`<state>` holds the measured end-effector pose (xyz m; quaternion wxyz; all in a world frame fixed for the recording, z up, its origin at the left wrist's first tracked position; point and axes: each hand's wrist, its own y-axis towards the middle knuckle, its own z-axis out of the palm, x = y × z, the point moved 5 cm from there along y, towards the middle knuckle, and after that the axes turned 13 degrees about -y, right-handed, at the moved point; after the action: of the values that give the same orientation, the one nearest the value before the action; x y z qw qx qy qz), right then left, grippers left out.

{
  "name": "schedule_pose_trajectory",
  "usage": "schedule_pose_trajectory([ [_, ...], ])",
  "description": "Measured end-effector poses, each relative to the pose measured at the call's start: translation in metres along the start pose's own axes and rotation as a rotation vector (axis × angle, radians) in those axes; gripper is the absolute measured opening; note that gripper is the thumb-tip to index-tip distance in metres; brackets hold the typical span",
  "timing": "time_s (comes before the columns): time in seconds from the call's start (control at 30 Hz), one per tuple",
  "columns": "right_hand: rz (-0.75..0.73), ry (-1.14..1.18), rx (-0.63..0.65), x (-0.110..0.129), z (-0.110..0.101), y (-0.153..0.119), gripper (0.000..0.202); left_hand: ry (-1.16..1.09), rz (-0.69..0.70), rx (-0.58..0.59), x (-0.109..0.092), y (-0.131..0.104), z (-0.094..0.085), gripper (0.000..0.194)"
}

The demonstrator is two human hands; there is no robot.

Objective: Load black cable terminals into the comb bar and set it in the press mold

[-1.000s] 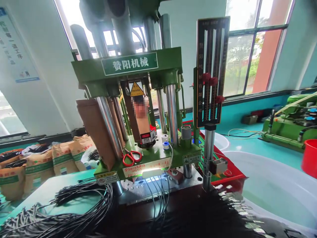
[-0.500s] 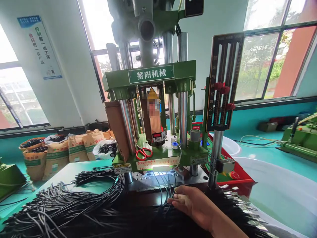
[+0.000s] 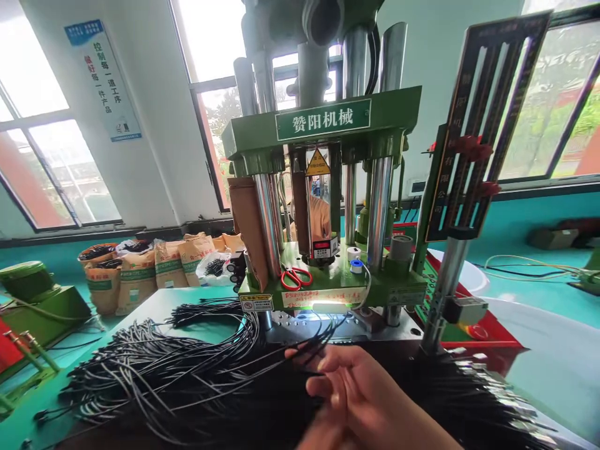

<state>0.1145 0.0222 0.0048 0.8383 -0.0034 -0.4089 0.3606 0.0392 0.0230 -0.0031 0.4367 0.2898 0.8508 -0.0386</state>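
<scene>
My right hand reaches in from the lower right, in front of the green press. Its fingers are closed around several thin black cables, which pass close to the lit lower plate of the press. Below it, a blurred piece of my left hand rises from the bottom edge and overlaps the right hand. Its fingers are smeared, so its grip cannot be made out. To the left, a large heap of black cables spreads over the table.
Red-handled scissors lie on the press bed. Cables with metal connectors are bunched at right, beside a white tub. A slotted post stands right of the press. Filled paper sacks line the wall behind.
The right hand has closed around the cables, which now lean across rather than hang from the press. The left hand has come into view from below. The view has shifted left and closer.
</scene>
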Motion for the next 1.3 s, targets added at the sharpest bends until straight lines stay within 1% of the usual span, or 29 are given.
schedule_pose_trajectory([
  [0.03, -0.05, -0.086, -0.024, 0.006, 0.001, 0.0, 0.025, 0.026, 0.021, 0.019, 0.001, -0.006, -0.006, 0.038],
  [0.1, -0.138, -0.311, -0.071, 0.017, -0.002, -0.003, 0.021, 0.081, 0.017, 0.081, 0.005, -0.017, -0.024, 0.065],
  [0.17, -0.221, -0.649, -0.129, 0.025, -0.012, -0.01, 0.027, 0.164, -0.052, 0.133, 0.012, -0.025, -0.047, 0.096],
  [0.2, -0.263, -0.856, -0.17, 0.028, -0.019, -0.015, 0.033, 0.203, -0.1, 0.167, 0.017, -0.028, -0.058, 0.106],
  [0.23, -0.305, -1.068, -0.217, 0.029, -0.027, -0.02, 0.039, 0.233, -0.14, 0.202, 0.022, -0.029, -0.067, 0.112],
  [0.3, -0.364, -1.421, -0.302, 0.027, -0.04, -0.029, 0.052, 0.277, -0.173, 0.279, 0.029, -0.029, -0.077, 0.109],
  [0.33, -0.371, -1.538, -0.326, 0.023, -0.046, -0.032, 0.058, 0.284, -0.179, 0.3, 0.032, -0.028, -0.08, 0.105],
  [0.4, -0.362, -1.674, -0.357, 0.015, -0.052, -0.033, 0.064, 0.27, -0.191, 0.302, 0.035, -0.023, -0.084, 0.092],
  [0.43, -0.362, -1.726, -0.372, 0.012, -0.054, -0.032, 0.064, 0.256, -0.193, 0.299, 0.035, -0.02, -0.085, 0.084],
  [0.5, -0.373, -1.799, -0.408, 0.008, -0.053, -0.028, 0.056, 0.236, -0.173, 0.301, 0.034, -0.015, -0.085, 0.062],
  [0.6, -0.375, -1.801, -0.447, 0.007, -0.052, -0.021, 0.042, 0.23, -0.117, 0.32, 0.031, -0.01, -0.084, 0.026],
  [0.67, -0.374, -1.787, -0.453, 0.008, -0.053, -0.017, 0.036, 0.227, -0.096, 0.319, 0.031, -0.01, -0.083, 0.012],
  [0.7, -0.379, -1.787, -0.454, 0.008, -0.053, -0.015, 0.032, 0.228, -0.092, 0.311, 0.032, -0.01, -0.082, 0.009],
  [0.8, -0.428, -1.792, -0.465, 0.009, -0.053, -0.01, 0.019, 0.241, -0.092, 0.282, 0.035, -0.011, -0.079, 0.013],
  [0.93, -0.513, -1.837, -0.426, 0.008, -0.046, -0.006, 0.007, 0.237, -0.105, 0.277, 0.038, -0.013, -0.076, 0.014],
  [1.0, -0.538, -1.89, -0.409, 0.007, -0.04, -0.005, 0.008, 0.246, -0.116, 0.279, 0.039, -0.014, -0.076, 0.012],
  [1.1, -0.566, -1.954, -0.42, 0.007, -0.033, -0.006, 0.01, 0.272, -0.135, 0.276, 0.038, -0.014, -0.076, 0.009],
  [1.3, -0.617, -1.98, -0.439, 0.008, -0.028, -0.012, 0.014, 0.311, -0.15, 0.26, 0.029, -0.015, -0.075, 0.012],
])
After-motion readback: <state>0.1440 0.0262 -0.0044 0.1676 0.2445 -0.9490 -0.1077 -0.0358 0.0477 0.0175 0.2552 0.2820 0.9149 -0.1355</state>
